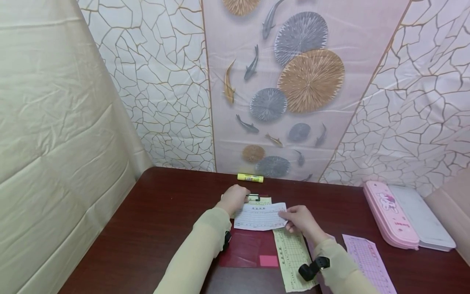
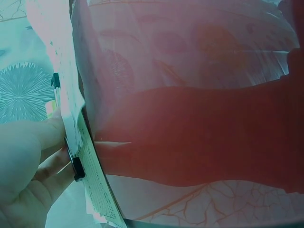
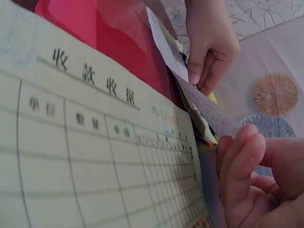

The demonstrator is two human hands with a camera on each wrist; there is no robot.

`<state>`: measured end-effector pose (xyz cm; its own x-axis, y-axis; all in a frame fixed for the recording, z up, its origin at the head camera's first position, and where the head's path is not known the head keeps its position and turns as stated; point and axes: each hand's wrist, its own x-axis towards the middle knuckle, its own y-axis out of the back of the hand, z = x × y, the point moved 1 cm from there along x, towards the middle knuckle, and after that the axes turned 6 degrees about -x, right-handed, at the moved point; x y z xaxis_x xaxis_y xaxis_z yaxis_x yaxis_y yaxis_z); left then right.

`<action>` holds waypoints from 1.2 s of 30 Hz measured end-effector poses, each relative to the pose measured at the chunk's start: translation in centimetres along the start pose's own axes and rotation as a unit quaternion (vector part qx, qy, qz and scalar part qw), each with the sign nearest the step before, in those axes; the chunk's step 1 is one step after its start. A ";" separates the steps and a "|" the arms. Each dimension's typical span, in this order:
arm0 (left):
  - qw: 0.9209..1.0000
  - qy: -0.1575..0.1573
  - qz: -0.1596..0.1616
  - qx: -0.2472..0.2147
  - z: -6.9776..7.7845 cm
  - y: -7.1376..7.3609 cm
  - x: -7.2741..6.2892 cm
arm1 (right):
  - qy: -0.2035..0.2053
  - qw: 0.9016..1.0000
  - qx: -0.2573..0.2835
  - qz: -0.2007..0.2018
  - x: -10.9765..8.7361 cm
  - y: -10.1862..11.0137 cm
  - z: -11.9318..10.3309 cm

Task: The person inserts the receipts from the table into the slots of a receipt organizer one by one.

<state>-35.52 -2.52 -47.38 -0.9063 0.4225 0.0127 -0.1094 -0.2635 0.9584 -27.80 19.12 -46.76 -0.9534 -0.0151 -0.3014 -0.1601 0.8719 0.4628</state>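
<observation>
White receipt (image 1: 258,218) in right fingers (image 3: 241,164)

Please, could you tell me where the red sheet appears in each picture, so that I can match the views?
Head: the red sheet lies low near the centre, directly below the white slip.
Left wrist: it fills most of the middle and right.
Right wrist: upper left, partly behind the yellow printed slip.
Shared landmark: the left hand, at the left edge in left wrist and upper right in right wrist.
</observation>
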 end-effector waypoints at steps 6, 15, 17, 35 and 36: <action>1.000 -0.011 0.007 0.013 -0.1 0.0 0.1 | 0.004 1.000 -0.004 0.004 0.3 -0.8 -0.2; 1.000 -0.011 0.009 0.018 -0.1 0.0 0.1 | 0.009 1.000 -0.002 0.014 0.7 -2.1 -1.1; 1.000 -0.013 0.010 0.018 -0.1 0.0 0.1 | 0.010 1.000 -0.004 0.012 0.6 -2.3 -1.3; 1.000 0.005 0.006 0.002 -0.1 -0.1 0.1 | -0.011 1.000 -0.008 0.009 1.2 -3.8 -2.0; 1.000 0.008 0.004 0.000 -0.1 0.0 0.1 | -0.013 1.000 -0.012 0.007 1.3 -3.8 -2.0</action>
<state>-35.62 -2.59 -47.40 -0.9131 0.4074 0.0152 -0.1032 -0.2671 0.9581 -28.91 14.78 -47.21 -0.9486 0.0102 -0.3164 -0.1534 0.8594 0.4877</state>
